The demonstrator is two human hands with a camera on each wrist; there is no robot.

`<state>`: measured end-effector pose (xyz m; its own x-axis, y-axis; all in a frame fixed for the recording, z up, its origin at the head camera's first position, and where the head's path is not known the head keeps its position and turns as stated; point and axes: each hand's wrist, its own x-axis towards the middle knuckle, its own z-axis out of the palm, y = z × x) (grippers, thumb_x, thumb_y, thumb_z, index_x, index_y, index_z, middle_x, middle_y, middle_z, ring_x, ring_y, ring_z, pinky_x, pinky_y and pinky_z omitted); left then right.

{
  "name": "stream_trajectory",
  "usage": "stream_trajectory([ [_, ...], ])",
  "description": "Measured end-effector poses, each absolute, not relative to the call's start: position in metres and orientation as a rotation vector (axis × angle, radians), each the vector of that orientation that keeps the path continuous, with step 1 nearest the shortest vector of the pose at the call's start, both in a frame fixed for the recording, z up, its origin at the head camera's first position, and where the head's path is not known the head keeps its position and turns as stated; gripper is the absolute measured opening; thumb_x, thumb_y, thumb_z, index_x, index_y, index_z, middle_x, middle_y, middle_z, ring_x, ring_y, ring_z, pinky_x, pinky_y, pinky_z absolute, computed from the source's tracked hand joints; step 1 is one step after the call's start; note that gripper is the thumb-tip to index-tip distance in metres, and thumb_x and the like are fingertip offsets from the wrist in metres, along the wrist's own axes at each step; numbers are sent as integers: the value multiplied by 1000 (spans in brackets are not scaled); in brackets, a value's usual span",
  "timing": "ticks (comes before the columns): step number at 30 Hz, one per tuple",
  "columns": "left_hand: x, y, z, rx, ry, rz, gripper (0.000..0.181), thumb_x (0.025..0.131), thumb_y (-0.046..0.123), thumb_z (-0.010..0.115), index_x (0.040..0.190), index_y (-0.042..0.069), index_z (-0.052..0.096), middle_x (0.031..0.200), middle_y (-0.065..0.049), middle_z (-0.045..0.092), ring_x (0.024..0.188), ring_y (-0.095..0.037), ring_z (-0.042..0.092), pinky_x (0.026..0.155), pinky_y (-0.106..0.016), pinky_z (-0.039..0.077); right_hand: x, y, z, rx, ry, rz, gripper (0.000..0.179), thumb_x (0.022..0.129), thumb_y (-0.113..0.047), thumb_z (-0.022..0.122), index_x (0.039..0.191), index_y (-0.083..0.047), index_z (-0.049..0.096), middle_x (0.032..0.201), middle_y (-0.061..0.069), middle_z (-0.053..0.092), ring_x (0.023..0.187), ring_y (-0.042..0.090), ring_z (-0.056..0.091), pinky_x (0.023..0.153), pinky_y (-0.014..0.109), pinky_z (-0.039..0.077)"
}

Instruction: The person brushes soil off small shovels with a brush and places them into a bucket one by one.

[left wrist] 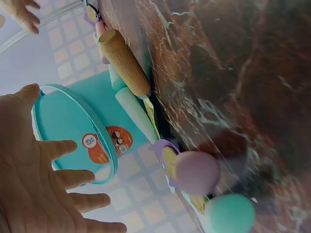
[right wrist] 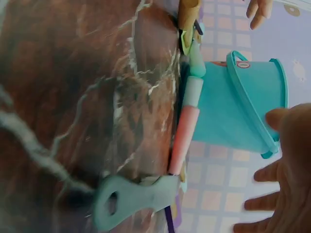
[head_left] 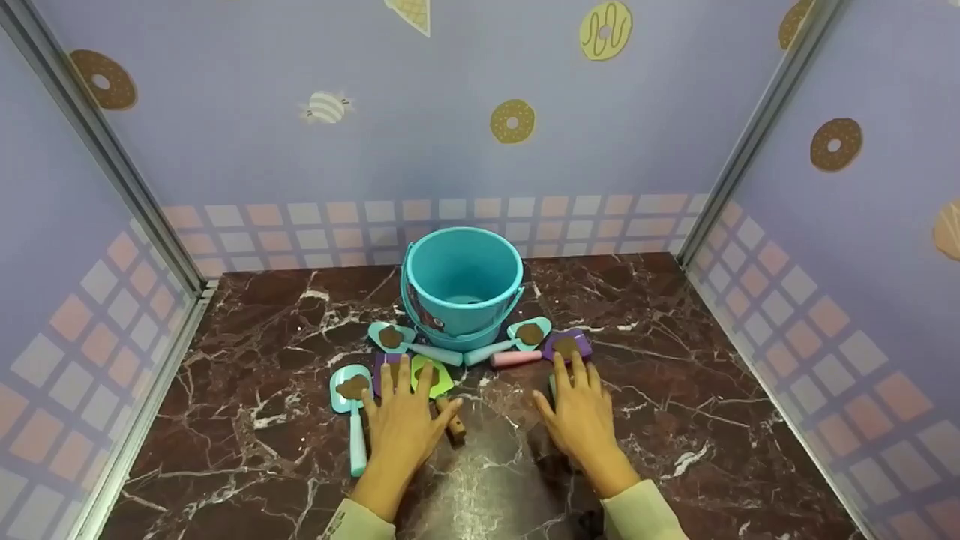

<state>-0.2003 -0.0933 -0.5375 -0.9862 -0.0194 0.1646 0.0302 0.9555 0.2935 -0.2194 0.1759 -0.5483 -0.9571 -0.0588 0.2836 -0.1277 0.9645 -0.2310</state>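
Both hands hover with fingers spread, holding nothing. Under my left hand (head_left: 405, 420) lie a purple toy shovel (head_left: 382, 366), partly hidden, and a lime-green one (head_left: 442, 384) with a wooden handle (left wrist: 124, 63). Just left of that hand is a light-blue shovel (head_left: 358, 450). My right hand (head_left: 583, 412) is above a grey-green handle (right wrist: 146, 195) with a hole in its end, close to a purple blade (head_left: 582, 341). A pink handle (head_left: 517, 358) points left from there. Brown patches cover the middles of the blades. Behind them stands a turquoise bucket (head_left: 461, 319), upright.
Two more light-blue shovels, left (head_left: 439, 352) and right (head_left: 491, 351), lie against the bucket's base with handle ends meeting. A dark marbled tabletop (head_left: 247, 450) carries everything. Patterned lilac walls (head_left: 420, 165) enclose it at the back and both sides.
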Motion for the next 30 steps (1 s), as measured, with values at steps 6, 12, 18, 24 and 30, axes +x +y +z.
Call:
stream_trajectory([
  [6, -223, -62, -537, -221, -2839, -362, 55, 90, 51, 70, 119, 5, 66, 125, -20, 61, 119, -43, 54, 104, -64, 38, -209, 189, -572, -53, -2848, 377, 52, 87, -35, 78, 105, 7, 54, 93, 24, 59, 83, 45, 63, 65, 58, 54],
  [12, -260, -20, -537, -442, -2866, -376, 37, 91, 33, 73, 114, 4, 70, 109, -16, 65, 102, -35, 60, 85, -52, 51, -205, 199, -588, -14, -2895, 384, 35, 86, -19, 78, 88, 3, 51, 75, 20, 59, 64, 43, 65, 55, 56, 53],
  [18, -295, 22, -545, -566, -2935, -319, 28, 96, 25, 66, 116, 6, 71, 111, -11, 68, 104, -31, 62, 86, -49, 53, -200, 204, -596, 108, -2809, 378, 21, 80, 3, 67, 85, 4, 47, 70, 19, 56, 57, 40, 62, 53, 52, 53],
  [24, -314, 44, -559, -589, -3025, -241, 25, 101, 16, 57, 122, 5, 67, 117, -11, 65, 110, -31, 60, 88, -48, 53, -193, 209, -596, 146, -2878, 461, 39, 73, 5, 78, 92, 6, 44, 77, 22, 57, 66, 42, 64, 60, 52, 54],
  [30, -324, 60, -572, -501, -3046, -304, 33, 108, 27, 45, 124, 6, 64, 120, -15, 64, 111, -34, 61, 89, -51, 51, -190, 216, -585, 85, -2935, 537, 36, 77, 1, 76, 95, 5, 45, 82, 21, 56, 70, 42, 64, 64, 53, 55],
])
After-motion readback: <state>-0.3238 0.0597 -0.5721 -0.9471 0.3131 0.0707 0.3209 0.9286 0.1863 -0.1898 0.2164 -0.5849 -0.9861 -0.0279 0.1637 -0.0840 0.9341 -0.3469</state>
